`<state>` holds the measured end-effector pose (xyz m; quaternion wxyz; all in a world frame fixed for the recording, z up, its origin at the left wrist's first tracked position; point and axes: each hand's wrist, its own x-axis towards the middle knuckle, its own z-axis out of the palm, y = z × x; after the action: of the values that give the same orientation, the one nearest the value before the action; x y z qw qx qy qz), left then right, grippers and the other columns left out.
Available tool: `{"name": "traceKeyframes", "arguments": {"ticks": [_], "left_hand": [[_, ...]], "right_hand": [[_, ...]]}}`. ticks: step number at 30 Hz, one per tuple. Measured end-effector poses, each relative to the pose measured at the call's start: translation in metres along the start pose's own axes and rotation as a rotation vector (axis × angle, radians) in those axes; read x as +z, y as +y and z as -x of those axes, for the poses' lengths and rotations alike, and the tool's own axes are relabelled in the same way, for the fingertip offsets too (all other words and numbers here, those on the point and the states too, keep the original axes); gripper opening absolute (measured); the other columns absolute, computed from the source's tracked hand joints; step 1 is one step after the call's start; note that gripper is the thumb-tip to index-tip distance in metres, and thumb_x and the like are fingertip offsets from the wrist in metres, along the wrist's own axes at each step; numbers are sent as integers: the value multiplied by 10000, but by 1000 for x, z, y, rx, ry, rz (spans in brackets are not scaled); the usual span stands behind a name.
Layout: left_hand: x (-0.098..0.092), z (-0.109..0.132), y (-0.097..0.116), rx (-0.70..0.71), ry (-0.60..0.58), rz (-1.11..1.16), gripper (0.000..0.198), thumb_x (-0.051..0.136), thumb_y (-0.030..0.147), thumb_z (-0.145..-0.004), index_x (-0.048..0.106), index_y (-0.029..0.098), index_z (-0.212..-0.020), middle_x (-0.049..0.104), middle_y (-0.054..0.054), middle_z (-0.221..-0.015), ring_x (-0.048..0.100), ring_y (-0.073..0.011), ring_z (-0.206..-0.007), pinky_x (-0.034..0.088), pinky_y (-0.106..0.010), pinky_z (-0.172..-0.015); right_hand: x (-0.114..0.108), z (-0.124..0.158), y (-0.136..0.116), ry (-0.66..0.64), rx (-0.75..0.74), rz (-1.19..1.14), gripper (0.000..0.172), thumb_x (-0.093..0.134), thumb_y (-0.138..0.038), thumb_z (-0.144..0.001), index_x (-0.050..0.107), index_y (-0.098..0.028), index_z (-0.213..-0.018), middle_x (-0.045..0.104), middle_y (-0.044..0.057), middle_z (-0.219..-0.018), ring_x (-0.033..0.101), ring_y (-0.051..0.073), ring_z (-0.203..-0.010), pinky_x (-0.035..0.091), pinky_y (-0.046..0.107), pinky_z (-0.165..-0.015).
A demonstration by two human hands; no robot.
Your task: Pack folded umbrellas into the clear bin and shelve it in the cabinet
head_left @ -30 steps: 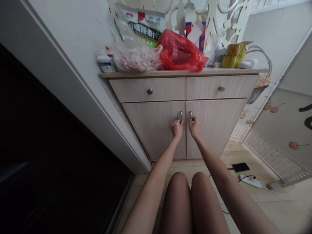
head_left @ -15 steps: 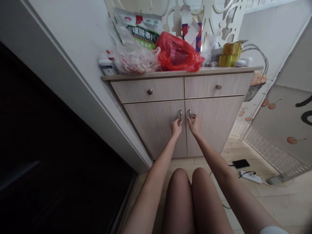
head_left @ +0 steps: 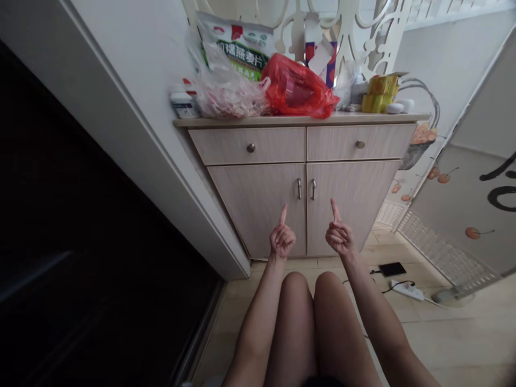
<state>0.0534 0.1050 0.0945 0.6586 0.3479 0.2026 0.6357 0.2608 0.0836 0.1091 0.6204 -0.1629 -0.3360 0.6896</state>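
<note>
- The left hand (head_left: 282,240) is held up in a curled fist with one digit raised; nothing is seen gripped in it.
- The right hand (head_left: 339,238) is posed the same way, also with one digit raised and nothing seen gripped. Which digit is raised on either hand cannot be told, and the palms are turned from view.
- Both hands are seen below and apart from the two metal door handles (head_left: 299,188) (head_left: 313,189), which are mounted upright side by side on the closed doors of a wood-grain cabinet (head_left: 258,209).
- Two drawers with round metal knobs are seen shut above the doors.
- On the cabinet top, a red plastic bag (head_left: 296,88) and a clear plastic bag (head_left: 229,98) are piled against an oat-flake packet (head_left: 236,45). The contents of both bags are obscured.
- A yellow-green package (head_left: 378,94) is placed towards the right end; its contents cannot be made out.
- A black phone (head_left: 392,269) and a white power strip (head_left: 407,291) are lying on the tiled floor (head_left: 463,338), right of the cabinet.
- The forearms are cut off by the lower frame edge, and the bare knees (head_left: 294,290) are partly cut off too.
- The dark area at left (head_left: 100,177) cannot be made out.
</note>
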Motion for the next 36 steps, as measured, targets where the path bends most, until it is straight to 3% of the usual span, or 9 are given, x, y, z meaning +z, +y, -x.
{"name": "traceKeyframes", "arguments": {"ticks": [10,14,17,19,21,23,27,31,36], "left_hand": [[1,2,-19,40,17,56,440,429,220,-968,529,279,-1393,13,131,-472,-19,-81,-351,142,-164,-369],[-2,-2,-18,-7,-5,45,451,455,221,-975,493,295,-1419,70,134,-454,53,-68,-324,169,-165,-381],[-3,-25,-15,-54,14,-145,471,560,255,-939,514,256,-1407,266,134,-448,230,-57,-342,266,-171,-427],[2,-52,-14,19,129,-427,435,626,299,-902,589,210,-1327,500,77,-555,453,-68,-464,385,-190,-528],[11,-84,-16,150,284,-767,385,665,313,-871,646,173,-1229,680,-37,-817,633,-130,-738,471,-240,-705],[22,-114,-21,237,390,-1051,367,688,280,-845,656,158,-1190,708,-124,-1065,657,-207,-1000,474,-295,-858],[35,-148,-33,245,402,-1261,245,641,209,-861,672,128,-1090,721,-164,-1072,672,-242,-1025,471,-332,-891],[27,-145,-31,260,359,-1274,93,623,169,-858,693,137,-910,740,-111,-918,689,-206,-876,480,-302,-827],[12,-108,-25,332,351,-1290,59,636,187,-845,683,154,-856,732,-83,-875,677,-188,-824,477,-289,-806]], "right_hand": [[-12,-3,26,-21,22,-74,686,638,-149,-774,491,-344,-1415,133,-195,-401,-31,33,-346,-4,134,-340],[-18,-8,26,9,-2,43,695,655,-213,-811,439,-349,-1458,176,-182,-417,69,48,-328,84,144,-344],[-23,-28,23,102,-69,348,684,681,-392,-836,432,-332,-1469,429,-122,-522,389,72,-413,338,170,-445],[-25,-51,20,228,-201,718,632,676,-513,-819,544,-265,-1385,621,-14,-744,598,135,-674,478,259,-638],[-23,-79,17,371,-367,1118,570,652,-553,-812,646,-182,-1244,679,104,-996,633,225,-945,487,359,-827],[-19,-109,18,466,-465,1404,525,608,-534,-839,664,-138,-1179,671,169,-1123,612,277,-1057,450,405,-910],[-10,-153,26,513,-399,1562,405,519,-431,-903,652,-124,-1131,704,168,-1061,648,260,-971,440,368,-865],[-8,-160,33,599,-388,1562,308,456,-343,-921,670,-129,-981,719,141,-964,628,233,-902,409,365,-862],[-15,-121,31,561,-500,1538,298,468,-358,-905,667,-142,-950,721,125,-965,597,223,-906,396,344,-847]]}}
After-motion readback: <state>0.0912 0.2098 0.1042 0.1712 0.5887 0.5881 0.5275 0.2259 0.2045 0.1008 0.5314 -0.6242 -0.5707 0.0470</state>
